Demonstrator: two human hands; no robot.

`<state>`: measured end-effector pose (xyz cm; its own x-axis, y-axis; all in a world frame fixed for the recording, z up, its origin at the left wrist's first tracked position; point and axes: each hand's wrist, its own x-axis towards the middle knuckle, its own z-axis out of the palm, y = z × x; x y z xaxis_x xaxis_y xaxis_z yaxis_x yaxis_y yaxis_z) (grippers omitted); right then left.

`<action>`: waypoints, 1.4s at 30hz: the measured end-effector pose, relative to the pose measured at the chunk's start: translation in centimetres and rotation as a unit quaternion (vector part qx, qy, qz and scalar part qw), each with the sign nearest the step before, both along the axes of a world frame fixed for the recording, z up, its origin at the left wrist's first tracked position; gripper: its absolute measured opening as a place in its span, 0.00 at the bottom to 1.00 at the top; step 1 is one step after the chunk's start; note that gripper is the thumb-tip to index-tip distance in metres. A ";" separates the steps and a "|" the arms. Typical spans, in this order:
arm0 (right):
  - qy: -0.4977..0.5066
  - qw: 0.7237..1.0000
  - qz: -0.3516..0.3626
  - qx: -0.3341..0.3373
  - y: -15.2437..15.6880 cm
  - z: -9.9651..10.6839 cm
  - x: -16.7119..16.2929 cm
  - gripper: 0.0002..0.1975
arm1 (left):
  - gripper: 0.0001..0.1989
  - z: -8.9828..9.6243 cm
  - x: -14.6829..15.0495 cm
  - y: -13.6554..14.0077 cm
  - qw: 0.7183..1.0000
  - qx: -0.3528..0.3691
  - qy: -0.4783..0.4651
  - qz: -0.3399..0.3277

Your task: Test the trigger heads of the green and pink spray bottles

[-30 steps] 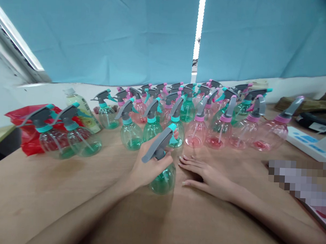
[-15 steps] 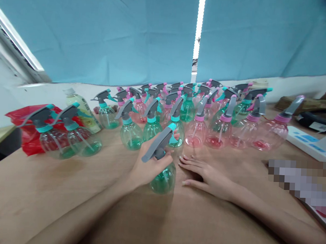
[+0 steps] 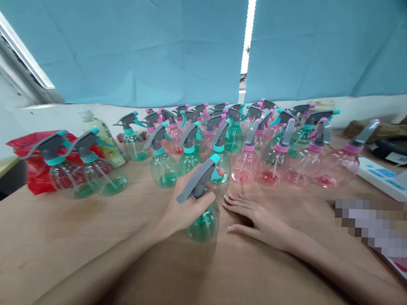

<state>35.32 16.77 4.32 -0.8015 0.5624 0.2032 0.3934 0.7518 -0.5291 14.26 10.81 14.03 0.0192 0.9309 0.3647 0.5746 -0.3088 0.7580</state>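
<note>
My left hand (image 3: 189, 206) is wrapped round the neck of a green spray bottle (image 3: 204, 225), its grey head and turquoise nozzle showing above my fingers. The bottle stands upright on the wooden table (image 3: 144, 276). Just right of it my right hand (image 3: 254, 217) rests on the tabletop, fingers spread, holding nothing. Past my hands stand green spray bottles (image 3: 164, 171) with turquoise collars and pink spray bottles (image 3: 245, 168) with pink collars. My left hand hides part of the held bottle's neck.
More spray bottles (image 3: 234, 136) crowd the back. At left, two green bottles (image 3: 104, 177) stand before a red plastic bag (image 3: 37, 176) and a pale labelled bottle (image 3: 101, 132). On the right lie a white power strip (image 3: 384, 180) and a black coil (image 3: 392, 149). A blue curtain (image 3: 144, 46) hangs behind.
</note>
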 end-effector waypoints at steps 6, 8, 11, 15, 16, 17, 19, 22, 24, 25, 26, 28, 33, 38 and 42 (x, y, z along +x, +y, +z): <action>-0.015 1.000 -0.005 0.002 0.0 0.1 -0.1 0.34 | 0.12 0.3 0.1 0.0 1.000 0.013 -0.015 -0.017; -0.021 1.000 -0.005 0.004 0.0 0.1 -0.1 0.35 | 0.10 0.3 0.1 0.0 1.000 0.012 -0.008 -0.012; -0.024 1.000 -0.004 0.005 0.0 0.2 -0.1 0.35 | 0.08 0.1 0.1 0.0 1.000 0.014 -0.009 -0.012; -0.020 1.000 -0.004 0.006 0.0 0.1 -0.1 0.35 | 0.08 -0.2 -0.1 0.1 0.999 0.020 -0.017 -0.020; -0.018 1.000 -0.004 0.005 0.0 0.1 -0.1 0.35 | 0.09 -0.3 -0.2 0.1 1.000 0.017 -0.017 -0.020; -0.015 1.000 -0.003 0.004 0.0 0.1 -0.1 0.34 | 0.09 -0.3 -0.2 0.1 1.000 0.014 -0.018 -0.020; -0.009 1.000 -0.003 0.000 0.0 0.0 0.0 0.34 | 0.09 -0.2 -0.2 0.1 1.000 0.013 -0.020 -0.019; -0.005 1.000 -0.001 -0.001 0.0 0.0 0.0 0.33 | 0.11 -0.1 -0.2 0.1 1.000 0.007 -0.012 -0.007; -0.002 1.000 0.000 -0.002 0.0 0.0 0.0 0.33 | 0.15 -0.1 -0.1 0.1 1.000 -0.003 -0.001 0.006; 0.000 1.000 0.000 -0.002 0.0 -0.1 0.1 0.33 | 0.17 -0.1 0.0 0.1 1.000 -0.007 0.002 0.012; 0.004 1.000 0.000 -0.002 0.0 -0.1 0.1 0.32 | 0.18 -0.2 0.1 0.2 1.000 -0.008 0.005 0.017; 0.009 1.000 0.001 -0.001 0.0 -0.1 0.1 0.32 | 0.17 -0.4 0.2 0.3 1.000 -0.004 0.006 0.024; -0.006 1.000 0.001 0.007 0.0 0.1 0.0 0.34 | 0.20 -0.9 0.4 0.5 0.999 0.019 0.013 0.039; -0.006 1.000 0.004 0.009 0.0 0.3 -0.1 0.34 | 0.21 -0.9 0.5 0.4 0.999 0.026 0.006 0.045; 0.006 1.000 0.010 0.000 0.1 0.3 -0.1 0.33 | 0.23 -0.6 0.5 -0.1 0.999 0.017 -0.009 0.043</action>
<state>35.27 16.85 4.58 -0.8104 0.5458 0.2129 0.3715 0.7597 -0.5337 14.80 10.71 13.41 -0.0680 0.9162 0.3949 0.5867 -0.2834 0.7586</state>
